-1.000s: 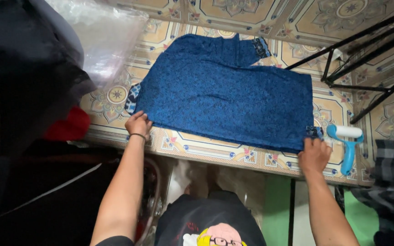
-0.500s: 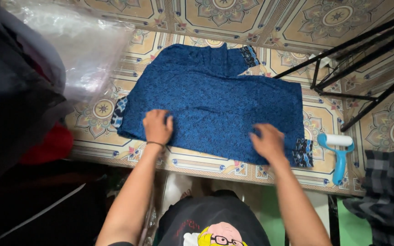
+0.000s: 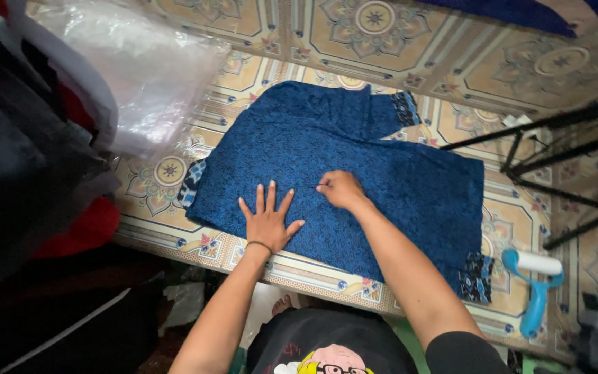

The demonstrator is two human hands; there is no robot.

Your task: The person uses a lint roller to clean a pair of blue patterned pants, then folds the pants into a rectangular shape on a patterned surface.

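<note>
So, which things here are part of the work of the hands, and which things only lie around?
In hand:
- blue patterned garment, flat on the tiled surface
- left hand, spread flat on it
- right hand, fingers bunched on it

Lying about:
- blue lint roller
- clear plastic bag
- black metal frame

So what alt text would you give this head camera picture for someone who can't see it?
Seen from above, a person's left hand lies flat, fingers spread, on a folded blue patterned garment while the right hand pinches its middle. It lies on an ornate tiled surface, with a blue-handled lint roller at the right and clear plastic at upper left.

blue garment [image 3: 354,166]: 1 | lint roller [image 3: 538,294]: 1 | plastic bag [image 3: 140,69]: 1
</note>
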